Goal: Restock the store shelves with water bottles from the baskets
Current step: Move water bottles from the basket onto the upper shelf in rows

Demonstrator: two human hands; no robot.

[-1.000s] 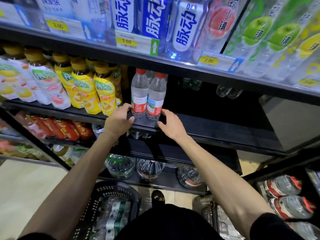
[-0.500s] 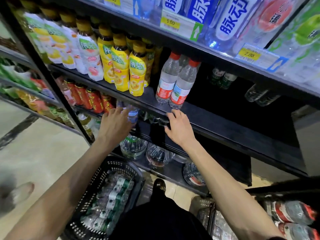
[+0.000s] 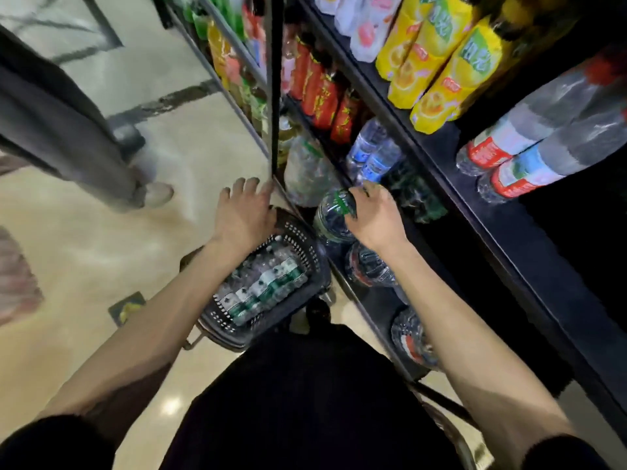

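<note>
A black basket (image 3: 307, 262) on the floor holds several green-labelled water bottles (image 3: 261, 286). My left hand (image 3: 242, 215) hovers above the basket's far rim, fingers spread and holding nothing. My right hand (image 3: 375, 217) hangs in front of the lower shelves, over a large water jug (image 3: 330, 215), fingers loosely bent and empty. Two red-labelled water bottles (image 3: 529, 154) stand on the black shelf (image 3: 502, 212) at the right.
Yellow drink bottles (image 3: 437, 59) and red ones (image 3: 322, 93) fill the shelves to the left. More large jugs (image 3: 368, 269) sit on the bottom shelf. Another person's legs and shoe (image 3: 101, 154) stand on the tiled floor at left. A second basket's handle (image 3: 437, 401) is by my right side.
Both hands have dropped from the shelf edge down toward the basket and bottom shelf. My view has swung down and left, and another person has come closer on the left.
</note>
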